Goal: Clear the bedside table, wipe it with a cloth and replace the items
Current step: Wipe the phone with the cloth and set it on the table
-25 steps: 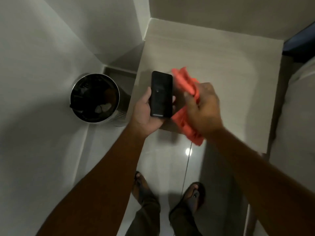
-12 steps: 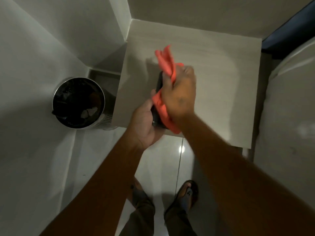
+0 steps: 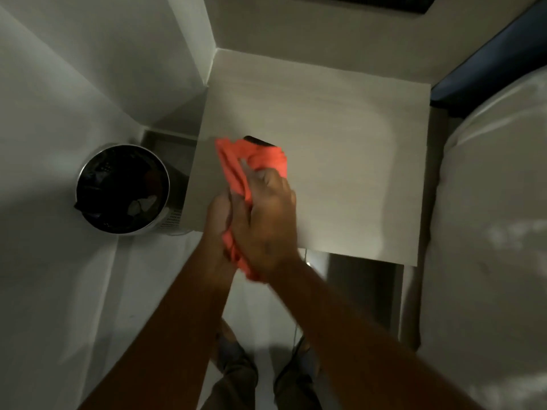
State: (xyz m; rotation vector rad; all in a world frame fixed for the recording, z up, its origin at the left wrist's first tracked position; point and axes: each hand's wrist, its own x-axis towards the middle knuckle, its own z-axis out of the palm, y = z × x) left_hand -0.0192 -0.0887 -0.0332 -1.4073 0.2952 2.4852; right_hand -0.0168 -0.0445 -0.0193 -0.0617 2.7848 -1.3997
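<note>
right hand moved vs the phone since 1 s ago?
Yes. The right hand with the orange cloth went from beside the phone to over it; only the phone's top edge shows now.
</note>
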